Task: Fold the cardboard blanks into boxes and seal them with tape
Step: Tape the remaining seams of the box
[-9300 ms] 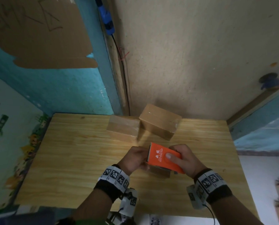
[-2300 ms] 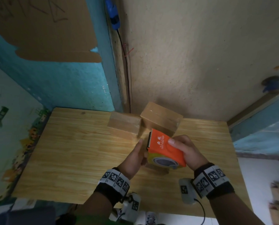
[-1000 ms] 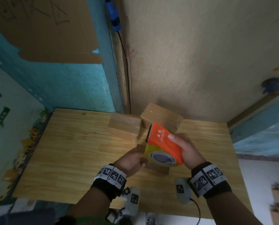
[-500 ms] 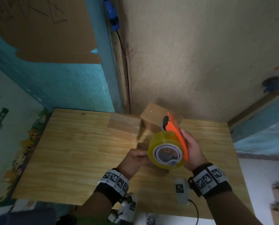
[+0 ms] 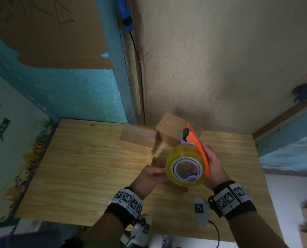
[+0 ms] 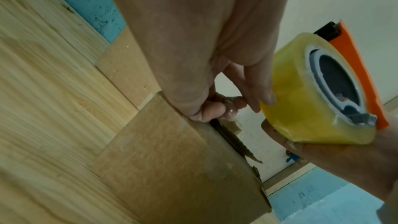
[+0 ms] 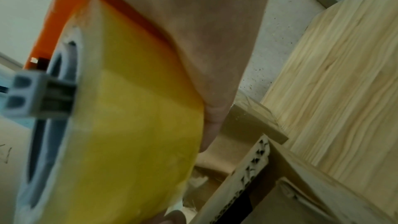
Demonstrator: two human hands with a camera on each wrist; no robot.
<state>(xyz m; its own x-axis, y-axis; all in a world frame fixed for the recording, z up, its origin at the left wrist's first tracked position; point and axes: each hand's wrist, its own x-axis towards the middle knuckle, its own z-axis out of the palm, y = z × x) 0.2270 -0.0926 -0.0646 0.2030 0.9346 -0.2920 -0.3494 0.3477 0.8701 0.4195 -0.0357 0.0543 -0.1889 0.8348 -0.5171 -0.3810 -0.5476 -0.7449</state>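
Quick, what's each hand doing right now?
Left hand: closed, pinching the tape end at the cardboard box.
Right hand: closed, holding the tape dispenser.

Two sealed boxes (image 5: 137,140) side by side at the table's (image 5: 81,158) far edge, against the wall (image 5: 211,68).

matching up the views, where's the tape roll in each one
Head: the tape roll is right of centre, in the right hand.
Left wrist: right side.
Right wrist: left and centre, filling the frame.
Shared landmark: the orange dispenser.
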